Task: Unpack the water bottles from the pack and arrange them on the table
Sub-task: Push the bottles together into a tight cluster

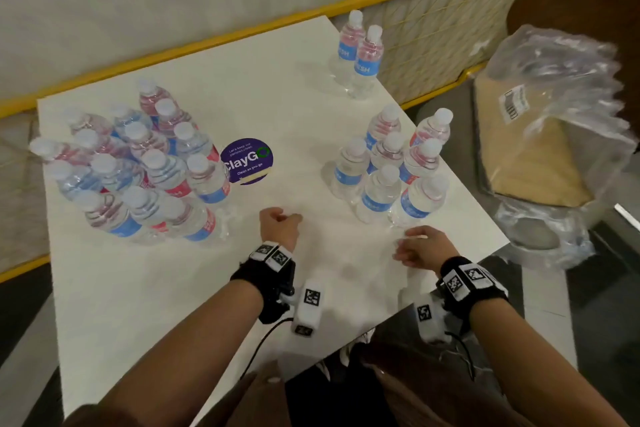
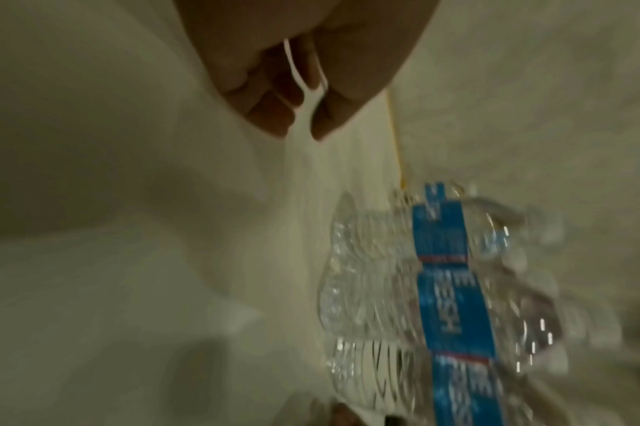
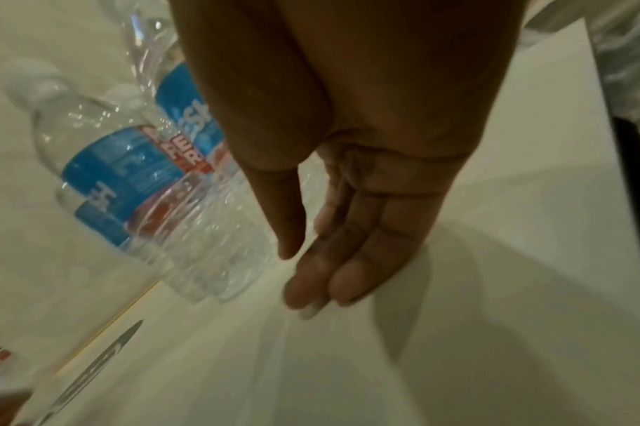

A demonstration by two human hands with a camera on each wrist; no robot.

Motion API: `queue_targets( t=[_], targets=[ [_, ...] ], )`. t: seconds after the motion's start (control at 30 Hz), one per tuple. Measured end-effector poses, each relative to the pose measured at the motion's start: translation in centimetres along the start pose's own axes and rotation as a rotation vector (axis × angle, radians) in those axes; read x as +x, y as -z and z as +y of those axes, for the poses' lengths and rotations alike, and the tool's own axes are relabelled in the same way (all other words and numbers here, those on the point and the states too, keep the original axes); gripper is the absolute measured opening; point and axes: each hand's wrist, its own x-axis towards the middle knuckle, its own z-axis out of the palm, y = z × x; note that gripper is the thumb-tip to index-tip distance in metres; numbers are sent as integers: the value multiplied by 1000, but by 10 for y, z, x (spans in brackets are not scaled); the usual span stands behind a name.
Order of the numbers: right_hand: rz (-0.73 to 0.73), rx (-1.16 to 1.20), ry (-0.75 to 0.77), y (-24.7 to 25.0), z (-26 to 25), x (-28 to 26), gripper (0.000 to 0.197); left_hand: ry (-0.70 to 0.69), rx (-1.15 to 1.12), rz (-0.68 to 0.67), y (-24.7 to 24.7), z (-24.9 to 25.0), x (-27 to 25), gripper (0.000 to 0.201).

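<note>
Nearest us, our left hand (image 1: 280, 222) curls round a small white forked plastic pick (image 2: 304, 95), pinched between thumb and fingers. Our right hand (image 1: 420, 246) lies relaxed, fingers nearly straight, holding nothing. Water bottles stand on the white table (image 1: 294, 107): a large cluster (image 1: 138, 163) left, a smaller group (image 1: 391, 166) right, two bottles (image 1: 360, 52) far. The empty plastic pack (image 1: 561, 135) sits off the table's right.

Bottles (image 1: 377, 198) clear, blue-red labels, white caps; table (image 1: 173, 288) white; sticker (image 1: 247, 160) purple; wristbands (image 1: 263, 270) black.

Left hand (image 1: 280, 222) fisted at twelve o'clock; right hand (image 1: 424, 246), fingers (image 3: 351, 259) straight, toward ten o'clock.
</note>
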Motion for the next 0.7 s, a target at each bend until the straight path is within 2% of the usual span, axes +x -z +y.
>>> queue_targets(
  t=[0.07, 0.13, 0.17, 0.23, 0.3, 0.4, 0.5, 0.57, 0.7],
  targets=[
    [66, 40, 72, 12, -8, 1, 50, -193, 190, -170, -27, 17, -5, 56],
    [86, -9, 228, 23, -17, 4, 73, -462, 373, -303, -48, 33, -10, 78],
    [55, -56, 305, 26, -22, 5, 81, -580, 414, -366, -56, 40, -13, 83],
    [-64, -185, 403, 29, -31, 7, 85, -715, 415, -463, -67, 51, -20, 86],
    [-183, -311, 455, 26, -39, 7, 74, -761, 386, -488, -71, 59, -23, 82],
    [-273, -323, 499, 17, -44, 6, 67, -745, 421, -507, -71, 68, -19, 71],
    [-341, -355, 507, 1, -44, 2, 75, -691, 503, -493, -62, 75, -13, 64],
    [-344, -370, 492, -14, -39, 2, 89, -676, 497, -467, -48, 74, -11, 63],
    [-315, -375, 510, -47, -25, 8, 100, -734, 441, -285, -9, 54, -7, 60]
  ],
)
